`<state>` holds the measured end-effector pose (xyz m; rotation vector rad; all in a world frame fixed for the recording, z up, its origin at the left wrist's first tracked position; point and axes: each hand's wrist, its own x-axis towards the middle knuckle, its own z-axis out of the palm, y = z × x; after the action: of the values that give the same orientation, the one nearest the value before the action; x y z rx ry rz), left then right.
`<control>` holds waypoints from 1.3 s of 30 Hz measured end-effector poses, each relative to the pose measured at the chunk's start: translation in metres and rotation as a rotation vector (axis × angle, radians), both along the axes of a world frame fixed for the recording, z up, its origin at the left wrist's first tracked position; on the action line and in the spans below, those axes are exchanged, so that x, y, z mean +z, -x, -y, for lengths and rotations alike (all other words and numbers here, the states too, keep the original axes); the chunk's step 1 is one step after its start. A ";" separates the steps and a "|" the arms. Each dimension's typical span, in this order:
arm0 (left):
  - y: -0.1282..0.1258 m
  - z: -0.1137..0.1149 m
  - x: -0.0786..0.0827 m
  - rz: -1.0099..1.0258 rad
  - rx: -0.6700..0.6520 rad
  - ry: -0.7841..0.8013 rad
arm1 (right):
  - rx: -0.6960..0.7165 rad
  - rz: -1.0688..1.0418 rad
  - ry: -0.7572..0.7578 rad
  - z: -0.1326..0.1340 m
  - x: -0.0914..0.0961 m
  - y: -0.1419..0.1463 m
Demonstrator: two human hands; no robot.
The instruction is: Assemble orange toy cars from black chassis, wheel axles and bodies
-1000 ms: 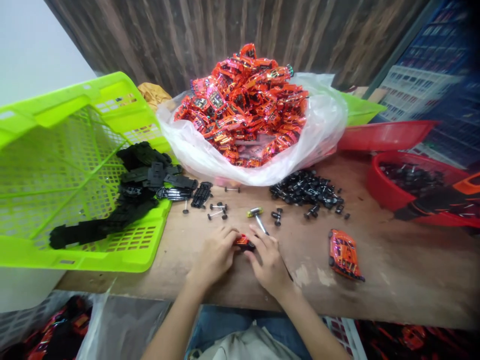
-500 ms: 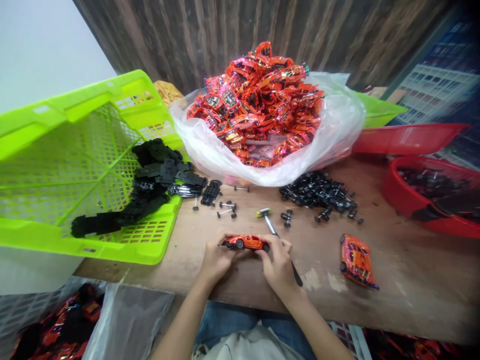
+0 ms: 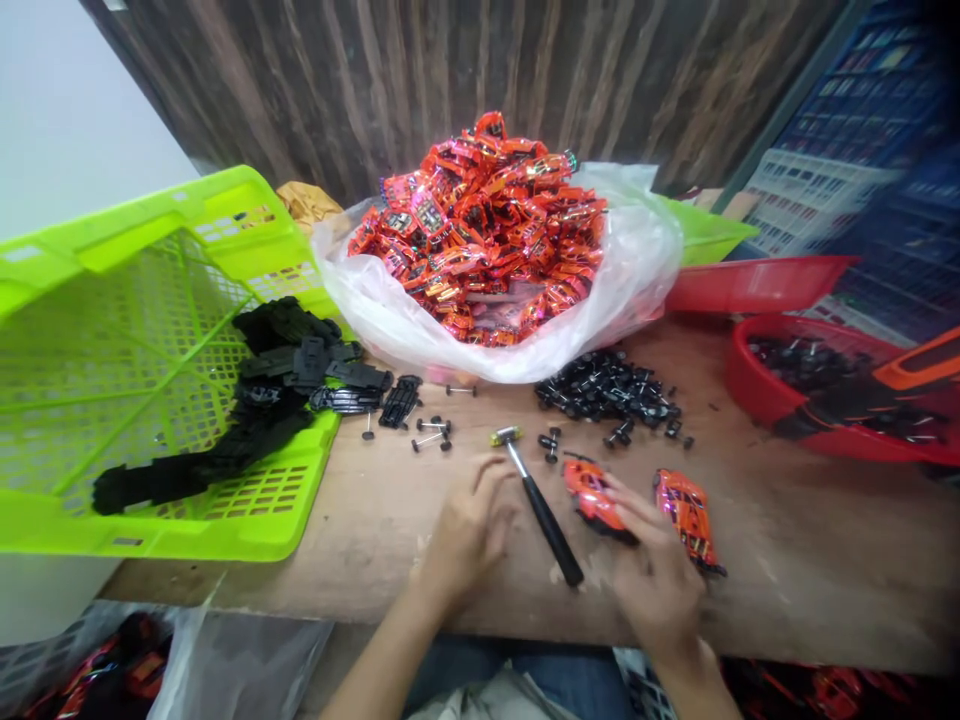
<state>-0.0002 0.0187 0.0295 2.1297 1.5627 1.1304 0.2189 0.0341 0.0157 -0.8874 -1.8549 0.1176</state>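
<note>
My right hand [image 3: 660, 565] grips the rear of an orange toy car [image 3: 592, 492], its fingers over the roof end, just left of a second orange toy car [image 3: 686, 515] that stands on the table. My left hand [image 3: 472, 525] holds nothing; its fingers are apart and slightly curled above the wood. Between the two hands lies a small hammer [image 3: 544, 520] with a black handle, its yellow-tipped head pointing away from me. Beyond it sit a pair of wheel axles [image 3: 551, 443] and a heap of black wheel axles [image 3: 611, 395].
A white bag [image 3: 637, 260] piled with orange car bodies [image 3: 487, 220] stands at the back. The green basket [image 3: 300, 500] on its side at left holds black car bases [image 3: 277, 400]. At right is a red bowl [image 3: 750, 390] of axles. Loose axles [image 3: 433, 435] dot the table [image 3: 375, 530].
My right hand has carried the toy car from between both hands to the right, beside the other car. My left hand has let go of it. The hammer now shows fully.
</note>
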 end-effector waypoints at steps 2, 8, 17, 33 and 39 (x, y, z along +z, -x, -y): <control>0.021 -0.020 -0.004 -0.102 0.211 0.028 | -0.078 0.132 -0.019 -0.003 -0.018 -0.035; 0.112 -0.083 -0.008 -0.505 0.699 0.357 | -0.145 0.628 0.094 0.008 -0.046 -0.090; 0.128 -0.113 0.002 -0.501 0.806 0.521 | -0.088 0.711 0.303 -0.087 -0.006 0.028; 0.043 -0.031 -0.005 1.015 -0.018 0.653 | -0.186 0.555 0.627 -0.108 -0.030 0.026; 0.004 -0.033 -0.023 1.063 0.212 0.556 | -0.329 0.543 0.462 -0.081 -0.034 0.033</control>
<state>-0.0039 0.0517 0.0062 0.7615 1.3124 1.3341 0.1864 0.1156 -0.0184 -1.6633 -2.1832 0.1084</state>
